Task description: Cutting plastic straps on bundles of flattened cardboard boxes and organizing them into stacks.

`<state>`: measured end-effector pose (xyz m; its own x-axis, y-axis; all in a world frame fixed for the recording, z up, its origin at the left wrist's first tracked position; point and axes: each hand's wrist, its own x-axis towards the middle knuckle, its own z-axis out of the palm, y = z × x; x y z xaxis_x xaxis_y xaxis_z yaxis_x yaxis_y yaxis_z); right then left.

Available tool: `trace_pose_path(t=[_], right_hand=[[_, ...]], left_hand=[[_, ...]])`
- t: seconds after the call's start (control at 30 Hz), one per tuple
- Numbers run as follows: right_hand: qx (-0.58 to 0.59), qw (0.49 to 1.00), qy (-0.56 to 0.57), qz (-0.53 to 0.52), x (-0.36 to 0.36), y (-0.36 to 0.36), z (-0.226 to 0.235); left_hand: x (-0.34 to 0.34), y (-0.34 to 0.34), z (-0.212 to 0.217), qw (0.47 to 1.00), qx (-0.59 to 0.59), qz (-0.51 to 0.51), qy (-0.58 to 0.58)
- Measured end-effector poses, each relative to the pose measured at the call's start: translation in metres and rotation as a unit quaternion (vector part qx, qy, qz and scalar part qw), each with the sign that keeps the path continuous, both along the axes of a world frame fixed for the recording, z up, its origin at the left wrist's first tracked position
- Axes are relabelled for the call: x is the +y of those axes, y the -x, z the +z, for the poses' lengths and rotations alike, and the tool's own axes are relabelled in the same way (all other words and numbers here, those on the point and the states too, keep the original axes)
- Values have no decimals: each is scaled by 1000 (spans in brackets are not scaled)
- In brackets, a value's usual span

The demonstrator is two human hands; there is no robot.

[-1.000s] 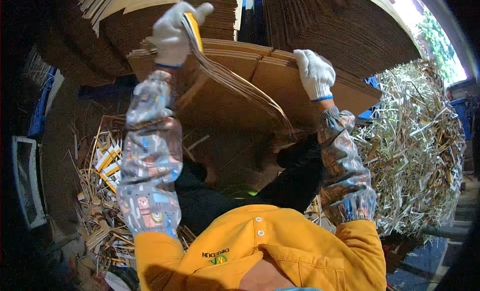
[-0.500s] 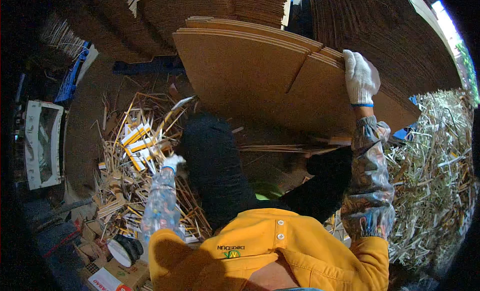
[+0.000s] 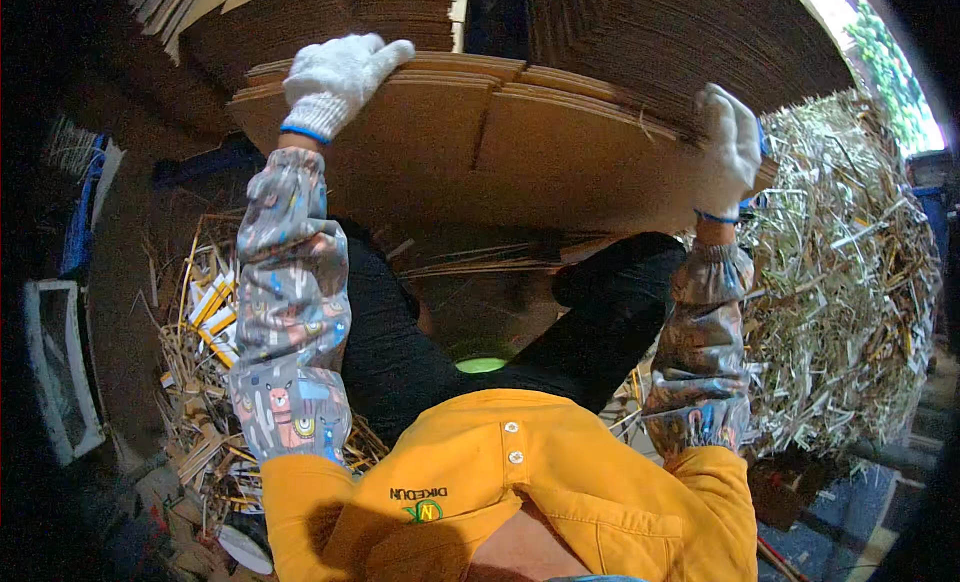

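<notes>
Both gloved hands, left (image 3: 340,82) and right (image 3: 730,147), grasp a flat brown cardboard stack (image 3: 520,142).

Both white-gloved hands grip a stack of flat brown corrugated cardboard sheets (image 3: 500,142): left hand (image 3: 335,82) on the left edge, right hand (image 3: 730,147) on the right. Heaps of shredded cardboard strips (image 3: 850,272) lie alongside.

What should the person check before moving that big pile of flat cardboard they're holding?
1. Left hand gripping the cardboard sheets at the far left edge: ok.
2. Right hand gripping the right edge: ok.
3. Both hands in gloves: ok.
4. Sheets lined up evenly: not ok, the edges look staggered.
5. Floor free of scraps: not ok, paper strips lie at the left and a shredded heap at the right.
6. Weight manageable: cannot tell.
</notes>
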<state>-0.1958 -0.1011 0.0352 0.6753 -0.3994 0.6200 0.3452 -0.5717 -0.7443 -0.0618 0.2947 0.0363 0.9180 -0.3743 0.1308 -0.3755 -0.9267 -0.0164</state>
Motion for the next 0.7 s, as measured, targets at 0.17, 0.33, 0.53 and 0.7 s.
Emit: trace_pose_path(t=[0.17, 0.33, 0.53, 0.7], right_hand=[[26, 992, 116, -31, -14, 41, -10], [14, 904, 421, -72, 33, 32, -6], [-68, 930, 360, 31, 18, 14, -15], [-56, 945, 276, -165, -35, 21, -4]], left_hand=[[5, 10, -6, 999, -30, 13, -35], [20, 21, -3, 998, -56, -6, -36], [21, 16, -15, 997, -74, -31, 1], [23, 15, -12, 998, -65, -6, 18]])
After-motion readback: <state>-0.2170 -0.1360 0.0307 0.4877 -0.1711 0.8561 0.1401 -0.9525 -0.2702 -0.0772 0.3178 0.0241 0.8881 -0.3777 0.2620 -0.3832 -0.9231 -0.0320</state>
